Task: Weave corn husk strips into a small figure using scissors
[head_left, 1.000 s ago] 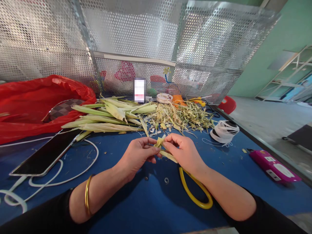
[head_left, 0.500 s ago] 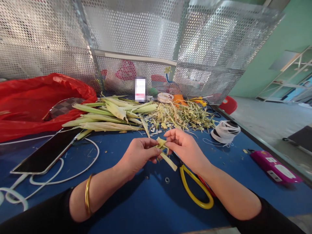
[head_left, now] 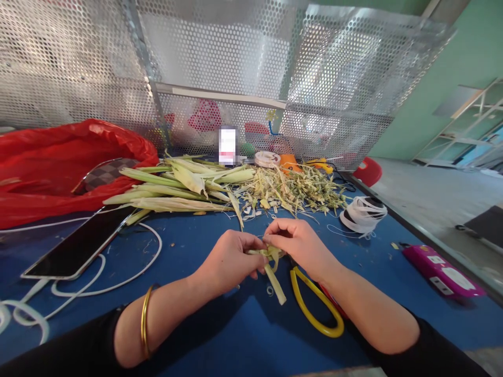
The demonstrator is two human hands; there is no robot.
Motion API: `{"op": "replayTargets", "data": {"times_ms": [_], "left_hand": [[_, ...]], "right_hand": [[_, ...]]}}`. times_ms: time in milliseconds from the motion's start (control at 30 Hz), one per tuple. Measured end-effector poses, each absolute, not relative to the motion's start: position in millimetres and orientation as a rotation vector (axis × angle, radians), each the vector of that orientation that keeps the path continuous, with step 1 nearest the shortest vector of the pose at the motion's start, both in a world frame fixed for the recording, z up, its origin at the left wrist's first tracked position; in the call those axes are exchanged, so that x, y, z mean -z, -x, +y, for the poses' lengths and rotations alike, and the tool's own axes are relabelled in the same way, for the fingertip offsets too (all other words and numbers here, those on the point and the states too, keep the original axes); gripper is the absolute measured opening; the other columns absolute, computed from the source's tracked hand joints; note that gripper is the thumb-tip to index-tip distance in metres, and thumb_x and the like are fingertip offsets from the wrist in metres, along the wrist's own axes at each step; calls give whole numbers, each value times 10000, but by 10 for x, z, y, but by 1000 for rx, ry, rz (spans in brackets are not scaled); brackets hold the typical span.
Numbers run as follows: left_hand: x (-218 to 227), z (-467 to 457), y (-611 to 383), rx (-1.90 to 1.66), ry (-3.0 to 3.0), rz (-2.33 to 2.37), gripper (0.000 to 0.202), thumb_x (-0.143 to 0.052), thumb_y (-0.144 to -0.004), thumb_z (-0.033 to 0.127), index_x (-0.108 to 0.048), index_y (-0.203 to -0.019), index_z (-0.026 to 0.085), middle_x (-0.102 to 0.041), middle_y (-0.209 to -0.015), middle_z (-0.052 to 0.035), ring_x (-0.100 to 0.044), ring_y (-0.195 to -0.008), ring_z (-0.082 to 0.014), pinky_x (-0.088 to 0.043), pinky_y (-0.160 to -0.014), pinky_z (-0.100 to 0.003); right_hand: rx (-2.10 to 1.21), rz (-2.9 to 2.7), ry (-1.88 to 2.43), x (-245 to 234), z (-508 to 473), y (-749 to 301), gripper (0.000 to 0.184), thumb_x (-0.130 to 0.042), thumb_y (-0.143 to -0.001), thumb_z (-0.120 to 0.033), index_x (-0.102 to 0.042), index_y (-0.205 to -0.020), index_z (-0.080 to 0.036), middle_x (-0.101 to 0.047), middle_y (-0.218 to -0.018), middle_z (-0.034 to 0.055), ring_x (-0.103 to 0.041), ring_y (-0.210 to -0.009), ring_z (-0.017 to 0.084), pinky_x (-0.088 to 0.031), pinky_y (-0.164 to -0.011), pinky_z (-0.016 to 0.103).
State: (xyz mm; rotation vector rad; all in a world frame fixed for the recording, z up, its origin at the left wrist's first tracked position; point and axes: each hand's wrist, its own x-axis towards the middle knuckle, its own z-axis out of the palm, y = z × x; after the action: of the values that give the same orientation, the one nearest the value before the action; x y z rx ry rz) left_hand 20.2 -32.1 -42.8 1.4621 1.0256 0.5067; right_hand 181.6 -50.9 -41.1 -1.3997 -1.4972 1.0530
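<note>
Between my hands is a folded strip of pale green corn husk [head_left: 275, 283], one flat end hanging down toward me. My left hand [head_left: 231, 262] pinches it between thumb and fingers from the left. The fingers of my right hand [head_left: 296, 241] close on its upper right side; the fingertips of both hands nearly meet. Just below my right hand lie scissors with yellow handles [head_left: 314, 303], their blades mostly hidden under the hand. A small clear ring [head_left: 270, 291] rests on the table beside the hanging end.
Long corn husks [head_left: 181, 191] and a heap of shredded scraps [head_left: 294, 188] lie behind my hands. To the left are a red plastic bag [head_left: 47, 173], a tablet [head_left: 78, 246] and a white cable [head_left: 129, 280]. A white ribbon spool [head_left: 363, 214] and a purple packet [head_left: 442, 269] are at right.
Both hands have come slightly lower and nearer with the husk. Its loose end now points more steeply down, and my right fingers have shifted over the folded top.
</note>
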Motion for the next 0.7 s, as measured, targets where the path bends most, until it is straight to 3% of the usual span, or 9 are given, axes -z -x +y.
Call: {"op": "replayTargets", "data": {"times_ms": [200, 467, 567, 700], "left_hand": [[428, -328, -191, -361, -1477, 866, 109, -586, -640, 196, -683, -616, 151, -626, -547, -3, -556, -485, -119, -458, -525, -229], [370, -271, -131, -303, -1408, 700, 113, -643, -672, 259, -639, -637, 152, -572, -530, 18, -539, -494, -108, -475, -556, -237], [334, -277, -128, -309, -1327, 688, 181, -673, -686, 329, -639, -728, 157, -578, -570, 22, -544, -502, -103, -474, -579, -237], [311, -317, -149, -288, -1269, 675, 251, -649, -718, 380, -570, -628, 159, -560, -580, 18, -540, -497, -92, -432, -569, -221]], "right_hand": [[-967, -1279, 1318, 451, -513, -1781, 159, -604, -769, -271, -581, -649, -168, -478, -501, -50, -427, -483, 89, -342, -479, 214], [-767, -1229, 1256, 507, -506, -1762, 165, -552, -829, -263, -551, -685, -182, -512, -483, -54, -483, -451, 95, -388, -500, 222], [-736, -1273, 1289, 496, -492, -1783, 181, -544, -841, -290, -551, -697, -181, -522, -503, -45, -488, -468, 102, -401, -501, 228], [-687, -1338, 1296, 493, -499, -1763, 179, -545, -847, -297, -552, -709, -183, -522, -541, -46, -480, -479, 91, -403, -492, 214]]}}
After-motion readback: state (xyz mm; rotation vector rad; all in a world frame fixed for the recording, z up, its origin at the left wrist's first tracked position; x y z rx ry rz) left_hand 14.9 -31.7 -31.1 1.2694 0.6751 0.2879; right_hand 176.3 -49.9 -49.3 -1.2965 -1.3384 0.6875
